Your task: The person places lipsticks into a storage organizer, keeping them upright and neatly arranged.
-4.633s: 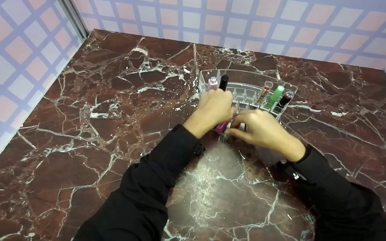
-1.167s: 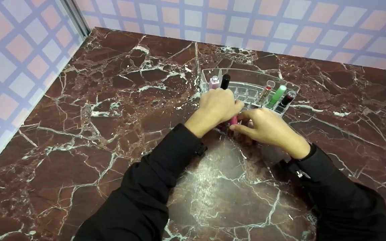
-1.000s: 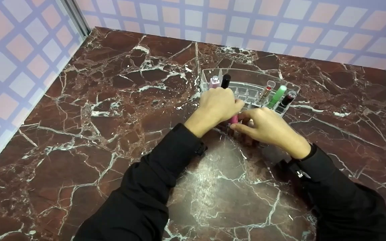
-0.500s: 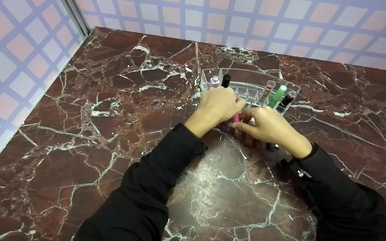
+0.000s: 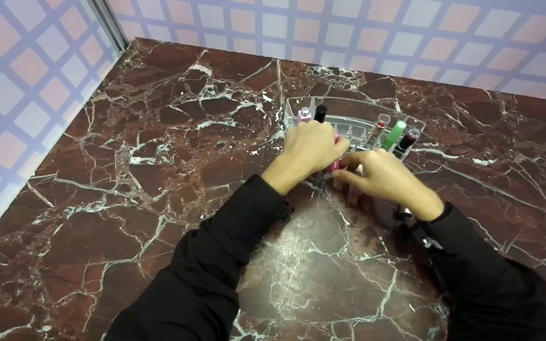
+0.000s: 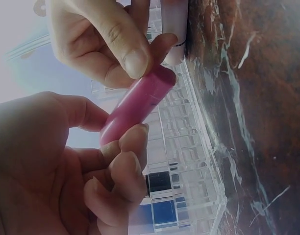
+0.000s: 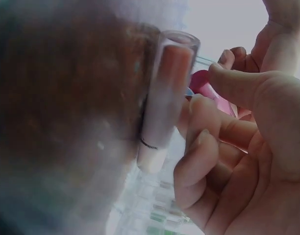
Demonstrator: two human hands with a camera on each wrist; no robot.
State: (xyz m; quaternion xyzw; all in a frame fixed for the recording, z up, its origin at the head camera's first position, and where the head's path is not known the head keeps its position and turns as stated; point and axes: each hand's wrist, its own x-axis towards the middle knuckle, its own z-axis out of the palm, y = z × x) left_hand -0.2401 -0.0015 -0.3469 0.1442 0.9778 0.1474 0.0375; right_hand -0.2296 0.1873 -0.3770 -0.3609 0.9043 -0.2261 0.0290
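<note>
Both hands share one glossy pink cylinder, which looks like a lipstick tube (image 6: 136,108), in front of the clear organizer (image 5: 349,102). My left hand (image 5: 310,146) pinches one end between thumb and fingers, its other fingers curled. Thumb and forefinger of my right hand (image 5: 383,176) grip the opposite end. Seen from the left wrist, the tube slants between the hands, the organizer's small compartments behind it. Close by the right hand's fingers stands a clear-walled lip gloss tube (image 7: 165,100) with reddish-brown content and a pale end.
In the organizer stand a pale pink bottle (image 5: 304,114), a black tube (image 5: 320,113), a red-tipped lipstick (image 5: 377,130), a green tube (image 5: 394,134) and a dark lipstick (image 5: 406,140). A black piece with a silvery end (image 5: 403,213) sits beneath the right wrist. Patterned walls border the marble table.
Since the earliest frame, the pink tube has turned more upright and shifted right between the hands. Over the last second both hands drift slightly right, and the lip gloss tube shows more beneath the right hand.
</note>
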